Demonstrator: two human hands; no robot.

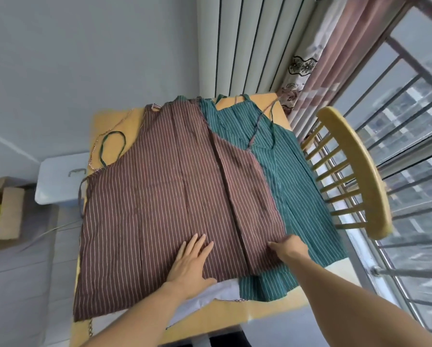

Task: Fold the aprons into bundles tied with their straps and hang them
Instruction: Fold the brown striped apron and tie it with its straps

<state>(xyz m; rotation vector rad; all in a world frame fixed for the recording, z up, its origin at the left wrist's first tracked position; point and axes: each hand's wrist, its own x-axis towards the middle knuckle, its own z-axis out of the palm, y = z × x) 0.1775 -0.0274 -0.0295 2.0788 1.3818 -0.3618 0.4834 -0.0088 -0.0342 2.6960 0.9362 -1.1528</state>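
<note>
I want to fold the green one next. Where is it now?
The green apron lies on the table's right side, partly under the brown apron, beside the wooden chair.

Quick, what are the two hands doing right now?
Left hand: open, pressing flat on the brown apron.
Right hand: gripping the brown apron's right edge.

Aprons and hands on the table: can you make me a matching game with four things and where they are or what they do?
1. brown apron
2. green apron
3. left hand
4. right hand

a. pinches the brown apron's right edge
b. lies on top, spread out
c. presses flat on the brown cloth
d. lies partly under the other apron, nearer the chair

Pairs: 1-b, 2-d, 3-c, 4-a
</note>
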